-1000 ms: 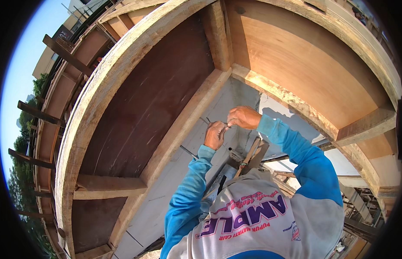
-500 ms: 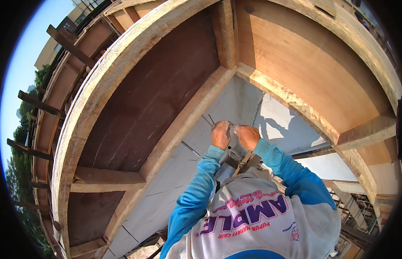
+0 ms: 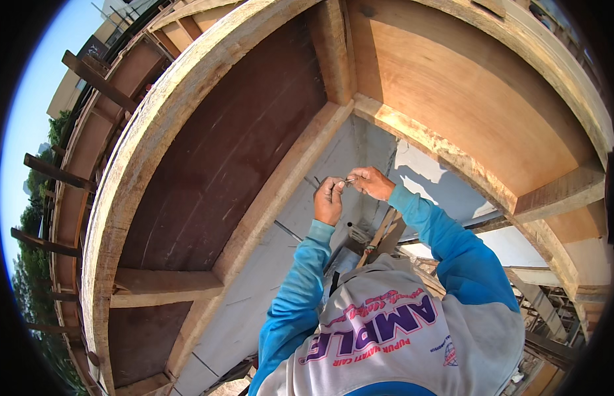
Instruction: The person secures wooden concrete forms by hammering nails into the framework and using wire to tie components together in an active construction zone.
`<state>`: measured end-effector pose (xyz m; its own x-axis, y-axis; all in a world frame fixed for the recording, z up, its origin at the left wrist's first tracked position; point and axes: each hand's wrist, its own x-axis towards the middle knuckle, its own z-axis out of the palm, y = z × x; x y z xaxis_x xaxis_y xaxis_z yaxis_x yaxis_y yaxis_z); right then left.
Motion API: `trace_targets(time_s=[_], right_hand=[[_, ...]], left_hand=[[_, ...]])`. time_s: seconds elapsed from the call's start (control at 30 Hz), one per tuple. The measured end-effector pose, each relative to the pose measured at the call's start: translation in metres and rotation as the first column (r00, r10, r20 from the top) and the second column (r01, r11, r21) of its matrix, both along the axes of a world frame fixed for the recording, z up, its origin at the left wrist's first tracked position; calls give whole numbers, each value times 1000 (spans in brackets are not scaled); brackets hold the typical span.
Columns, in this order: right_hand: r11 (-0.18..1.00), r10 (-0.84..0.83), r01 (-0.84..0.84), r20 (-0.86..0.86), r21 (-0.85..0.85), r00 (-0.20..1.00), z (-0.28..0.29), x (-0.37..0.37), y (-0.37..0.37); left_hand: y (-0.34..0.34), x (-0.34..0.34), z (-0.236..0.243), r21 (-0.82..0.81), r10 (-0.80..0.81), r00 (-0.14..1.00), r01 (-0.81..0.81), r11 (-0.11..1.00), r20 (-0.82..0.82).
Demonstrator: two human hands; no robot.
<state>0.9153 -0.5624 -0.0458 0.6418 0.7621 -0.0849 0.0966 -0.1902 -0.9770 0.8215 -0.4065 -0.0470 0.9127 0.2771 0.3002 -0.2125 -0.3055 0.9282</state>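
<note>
Both hands are raised in front of my chest, fingertips almost touching. My left hand (image 3: 329,200) is closed in a pinch, thumb uppermost. From the right, my right hand (image 3: 371,182) pinches too. Between the fingertips runs a short, thin, dark piece of wire (image 3: 348,181), held from both sides; its full length is hidden by the fingers. Just beyond the left hand, thin metal rods stick out of the grey wall. A longer metal rod (image 3: 288,230) juts from that wall below, left of my blue sleeve.
Timber beams frame a dark brown panel (image 3: 228,138) on the left and a light plywood panel (image 3: 465,99) on the right, meeting at a corner post (image 3: 333,53). Below lies the grey wall (image 3: 244,284). A metal tube (image 3: 357,232) and wooden strips show near my chest.
Both hands have come up slightly and to the left, the right one turning flatter. The thin wire between the fingertips now shows more plainly. The view has shifted a little.
</note>
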Motion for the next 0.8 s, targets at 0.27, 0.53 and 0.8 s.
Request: trace_targets(time_s=[0.27, 0.53, 0.8], right_hand=[[934, -354, 351, -287, -63, 890, -5, -82, 17], [938, -319, 332, 126, -99, 939, -4, -58, -6], [899, -288, 436, 711, -29, 641, 1, -56, -10]], left_hand=[[-1, -11, -20, 375, 54, 991, -98, 922, 126], [4, -13, -9, 323, -108, 987, 64, 944, 119], [3, -12, -31, -194, -113, 994, 110, 975, -4]])
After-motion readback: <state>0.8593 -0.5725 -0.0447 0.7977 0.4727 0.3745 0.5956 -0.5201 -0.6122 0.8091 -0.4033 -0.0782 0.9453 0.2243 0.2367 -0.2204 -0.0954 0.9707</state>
